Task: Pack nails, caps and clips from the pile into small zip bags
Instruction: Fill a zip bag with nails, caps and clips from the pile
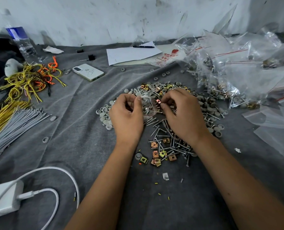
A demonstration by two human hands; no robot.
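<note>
We see through one head-worn wide-angle camera, looking forward and down, close above the heap of silver nails, grey caps and brass clips (162,113); beyond the heap rises a scuffed white wall (121,19).

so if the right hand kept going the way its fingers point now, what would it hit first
Probably the small zip bag held by the left hand. The right hand pinches a copper clip with its fingertips aimed left at the bag's open side, almost touching it, though depth is hard to judge.

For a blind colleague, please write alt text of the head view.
Left hand and right hand hold a small zip bag of nails above the pile on grey cloth; filled bags lie right.
</note>
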